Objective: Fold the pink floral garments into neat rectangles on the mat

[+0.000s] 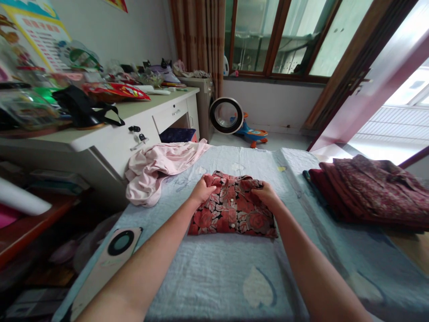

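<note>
A folded red shirt with a leaf and flower print [233,210] lies in the middle of a pale blue quilted bed cover [217,268]. My left hand [202,189] grips the shirt's far left corner with curled fingers. My right hand [266,193] is closed on the far right corner near the collar. Both forearms reach forward over the cover.
A crumpled pink garment [157,170] hangs over the bed's left edge. Dark red folded clothes [368,190] are stacked at the right. A phone [110,259] lies near the left front edge. A cluttered white desk [110,129] stands left; a round fan [226,115] and toy sit on the floor.
</note>
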Tool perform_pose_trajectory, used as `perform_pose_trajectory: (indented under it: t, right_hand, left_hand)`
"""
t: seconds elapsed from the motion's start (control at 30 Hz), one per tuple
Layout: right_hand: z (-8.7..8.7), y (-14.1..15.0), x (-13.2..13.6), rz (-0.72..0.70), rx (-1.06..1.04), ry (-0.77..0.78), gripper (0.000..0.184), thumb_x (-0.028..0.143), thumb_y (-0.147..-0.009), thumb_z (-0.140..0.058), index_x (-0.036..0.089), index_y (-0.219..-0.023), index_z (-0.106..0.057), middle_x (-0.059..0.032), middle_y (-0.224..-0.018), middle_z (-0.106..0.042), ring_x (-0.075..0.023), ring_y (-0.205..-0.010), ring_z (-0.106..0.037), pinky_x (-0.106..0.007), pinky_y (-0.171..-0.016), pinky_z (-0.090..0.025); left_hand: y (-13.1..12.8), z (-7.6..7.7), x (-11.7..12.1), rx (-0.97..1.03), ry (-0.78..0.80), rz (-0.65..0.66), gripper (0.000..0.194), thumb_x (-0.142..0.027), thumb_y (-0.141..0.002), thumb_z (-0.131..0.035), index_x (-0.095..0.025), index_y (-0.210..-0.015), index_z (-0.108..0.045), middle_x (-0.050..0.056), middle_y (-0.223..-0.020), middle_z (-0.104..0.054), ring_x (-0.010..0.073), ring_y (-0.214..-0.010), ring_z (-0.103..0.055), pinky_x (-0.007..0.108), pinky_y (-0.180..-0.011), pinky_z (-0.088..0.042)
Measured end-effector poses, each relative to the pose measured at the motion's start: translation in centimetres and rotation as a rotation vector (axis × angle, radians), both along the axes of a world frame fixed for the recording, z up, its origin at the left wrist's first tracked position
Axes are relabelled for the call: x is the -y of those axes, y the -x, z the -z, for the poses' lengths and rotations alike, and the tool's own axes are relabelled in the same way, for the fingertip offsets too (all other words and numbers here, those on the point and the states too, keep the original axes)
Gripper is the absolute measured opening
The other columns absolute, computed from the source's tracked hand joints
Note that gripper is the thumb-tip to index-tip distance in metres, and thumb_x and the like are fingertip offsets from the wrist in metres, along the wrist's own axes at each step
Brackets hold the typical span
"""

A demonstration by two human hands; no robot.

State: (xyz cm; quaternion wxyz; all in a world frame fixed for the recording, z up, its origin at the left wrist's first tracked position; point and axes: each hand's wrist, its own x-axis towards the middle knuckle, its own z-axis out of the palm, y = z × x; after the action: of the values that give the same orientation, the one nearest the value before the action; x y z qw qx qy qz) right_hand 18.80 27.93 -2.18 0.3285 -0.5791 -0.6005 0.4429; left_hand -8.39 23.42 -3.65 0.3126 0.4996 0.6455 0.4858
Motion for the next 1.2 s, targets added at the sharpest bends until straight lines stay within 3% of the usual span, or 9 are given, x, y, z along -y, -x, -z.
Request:
perform_pose_trajectory:
  t: [0.13,0.3,0.47,0.57,0.63,0.73,0.8,0.97,1.2]
  right_hand:
    - [-0.7,0.0,0.8,0.091,-0.059,-0.094,0.026,0.034,-0.057,-0.061,0.02,-0.079,-0.058,0.0026,-0.066,-0.061,-0.0144,-0.057,-0.054,-0.024,-0.051,-0.041]
    - [-2.8,-0.3,1.3,0.094,-0.183,-0.102,0.033,0.036,-0.057,-0.067,0.02,-0.085,-0.061,-0.0004,-0.074,-0.067,-0.0179,-0.065,-0.061,-0.027,-0.057,-0.048]
    - [-4.6,-0.3,-0.8,0.057,-0.216,-0.09,0.036,0.033,-0.061,-0.07,0.019,-0.094,-0.066,-0.0027,-0.076,-0.071,-0.0219,-0.07,-0.066,-0.03,-0.06,-0.052]
    - [-4.4,0.1,-3.4,0.042,-0.239,-0.069,0.036,0.03,-0.062,-0.067,0.019,-0.096,-0.067,-0.004,-0.079,-0.072,-0.0225,-0.07,-0.067,-0.031,-0.061,-0.053]
    - [-3.6,0.5,-5.2,0.069,-0.194,-0.073,0.036,0.029,-0.063,-0.064,0.018,-0.097,-0.065,-0.0043,-0.083,-0.072,-0.0215,-0.071,-0.067,-0.031,-0.063,-0.053]
    - [-1.8,0.9,-7.4,0.21,0.231,-0.148,0.031,0.029,-0.062,-0.064,0.018,-0.092,-0.064,-0.0037,-0.081,-0.069,-0.0196,-0.073,-0.063,-0.028,-0.063,-0.049]
    - [-0.7,1.1,-8.3,0.244,0.339,-0.155,0.029,0.027,-0.06,-0.066,0.018,-0.088,-0.064,-0.0048,-0.081,-0.068,-0.0201,-0.076,-0.061,-0.028,-0.066,-0.047]
    - [0.3,1.0,-9.3,0.23,0.399,-0.17,0.015,0.031,-0.065,-0.063,0.021,-0.075,-0.062,-0.0034,-0.075,-0.064,-0.0211,-0.08,-0.059,-0.029,-0.072,-0.044]
    - [-0.8,0.1,-8.4,0.248,0.299,-0.273,0.022,0.035,-0.066,-0.057,0.021,-0.082,-0.062,-0.0032,-0.082,-0.065,-0.0207,-0.082,-0.057,-0.03,-0.076,-0.045]
  left_hand:
    - [0.2,-0.3,0.7,-0.019,-0.089,0.04,0.054,-0.012,-0.073,-0.067,-0.019,-0.125,-0.057,0.004,-0.125,-0.066,0.0202,-0.12,-0.061,0.035,-0.111,-0.04]
    - [0.4,-1.9,0.7,0.037,-0.176,0.082,0.054,-0.012,-0.074,-0.066,-0.02,-0.127,-0.055,0.004,-0.126,-0.066,0.021,-0.12,-0.06,0.037,-0.109,-0.043]
    - [0.3,-4.6,-1.7,0.087,-0.112,0.073,0.042,-0.008,-0.073,-0.065,-0.021,-0.113,-0.061,0.0,-0.112,-0.07,0.0191,-0.107,-0.066,0.035,-0.097,-0.052]
    - [0.5,-5.6,-4.3,0.041,-0.076,0.082,0.032,-0.008,-0.075,-0.063,-0.02,-0.105,-0.062,0.001,-0.107,-0.072,0.0186,-0.101,-0.068,0.032,-0.091,-0.054]
    - [0.9,-5.5,-5.9,-0.121,-0.005,0.016,0.029,-0.009,-0.075,-0.064,-0.019,-0.102,-0.062,0.003,-0.103,-0.073,0.0199,-0.098,-0.068,0.031,-0.089,-0.053]
    - [1.6,-4.3,-7.6,-0.292,0.12,-0.067,0.029,-0.007,-0.067,-0.069,-0.019,-0.094,-0.061,0.006,-0.094,-0.072,0.0241,-0.095,-0.068,0.032,-0.085,-0.051]
    - [2.0,-3.3,-8.2,-0.325,0.16,-0.093,0.031,-0.006,-0.063,-0.071,-0.019,-0.089,-0.059,0.008,-0.091,-0.071,0.0267,-0.092,-0.068,0.034,-0.083,-0.05]
    - [2.3,-1.9,-9.2,-0.363,0.18,-0.149,0.02,-0.017,-0.07,-0.07,-0.02,-0.083,-0.055,0.009,-0.088,-0.069,0.0273,-0.09,-0.066,0.035,-0.081,-0.047]
    - [2.5,-2.6,-9.2,-0.307,0.066,-0.178,0.005,-0.017,-0.078,-0.06,-0.02,-0.077,-0.057,0.004,-0.083,-0.067,0.021,-0.086,-0.063,0.03,-0.082,-0.047]
